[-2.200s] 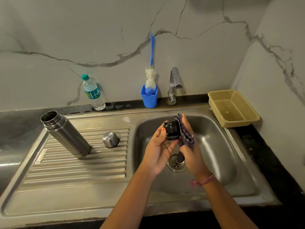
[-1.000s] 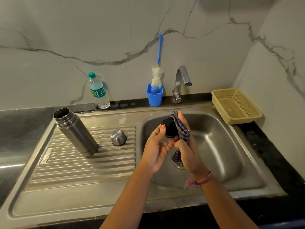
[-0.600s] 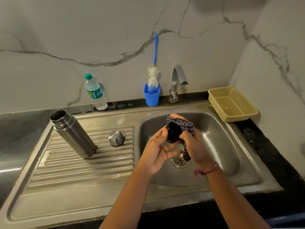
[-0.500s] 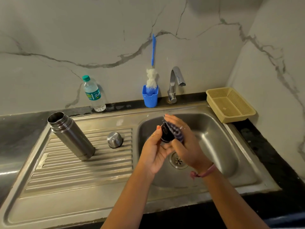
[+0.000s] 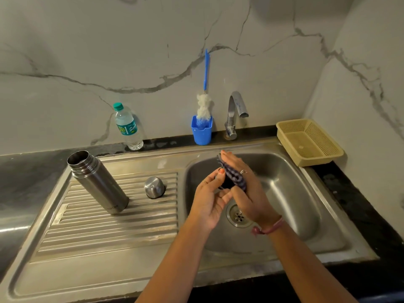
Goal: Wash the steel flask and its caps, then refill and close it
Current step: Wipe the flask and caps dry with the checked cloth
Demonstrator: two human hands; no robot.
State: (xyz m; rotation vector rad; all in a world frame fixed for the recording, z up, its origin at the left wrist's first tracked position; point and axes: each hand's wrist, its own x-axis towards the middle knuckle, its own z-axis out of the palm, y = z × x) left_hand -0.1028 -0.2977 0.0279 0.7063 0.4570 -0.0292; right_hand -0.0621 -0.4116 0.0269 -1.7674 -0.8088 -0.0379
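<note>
The open steel flask [image 5: 97, 182] stands upright on the ribbed drainboard at the left. A steel outer cap [image 5: 154, 187] rests dome-up on the drainboard, to the right of the flask. Over the sink basin [image 5: 290, 193], my left hand [image 5: 208, 202] holds the black inner cap [image 5: 226, 184], which is mostly hidden. My right hand [image 5: 247, 189] presses a checked blue cloth [image 5: 232, 174] flat against that cap.
A plastic water bottle [image 5: 127, 127] stands against the back wall. A blue cup [image 5: 201, 133] holds a bottle brush [image 5: 204, 103] beside the tap [image 5: 235, 114]. A yellow basket [image 5: 308, 141] sits at the sink's right corner. The drain [image 5: 237, 215] lies below my hands.
My right hand has turned over the black cap, moving the cloth from its right side to cover it. The cap is now almost hidden. The flask and steel cap have not moved.
</note>
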